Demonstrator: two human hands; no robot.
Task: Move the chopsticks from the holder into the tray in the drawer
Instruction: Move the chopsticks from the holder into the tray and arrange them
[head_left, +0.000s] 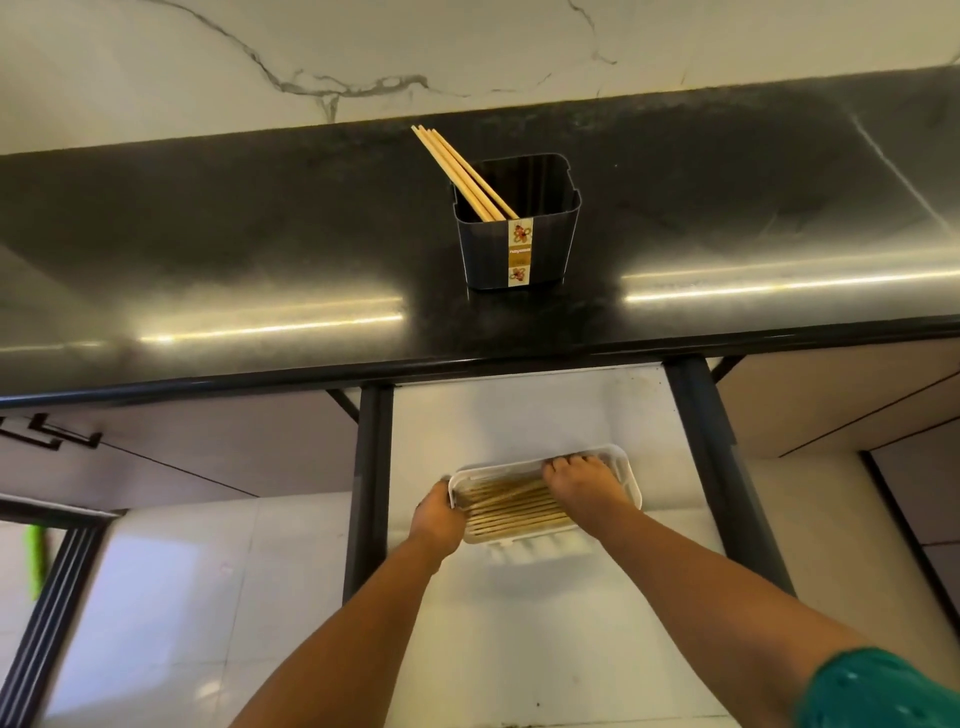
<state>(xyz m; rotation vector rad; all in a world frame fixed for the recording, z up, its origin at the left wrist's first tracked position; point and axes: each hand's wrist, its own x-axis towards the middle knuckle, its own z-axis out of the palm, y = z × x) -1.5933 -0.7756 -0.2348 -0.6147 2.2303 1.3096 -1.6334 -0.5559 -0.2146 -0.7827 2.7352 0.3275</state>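
Left hand (436, 514) grips the tray (631, 480) end to steady it; right hand (582, 480) lies flat on the chopsticks (514, 506) inside, probably evening them out. A few chopsticks (462, 169) lean in the holder (519, 249) on the worktop (208, 249).

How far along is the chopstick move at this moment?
Mostly done: many chopsticks already lie flat in the white tray in the open drawer. In hand: the left hand grips the tray's left end while the right hand rests on the chopsticks, seemingly settling them. Left: a few sticks lean in the black holder on the counter.
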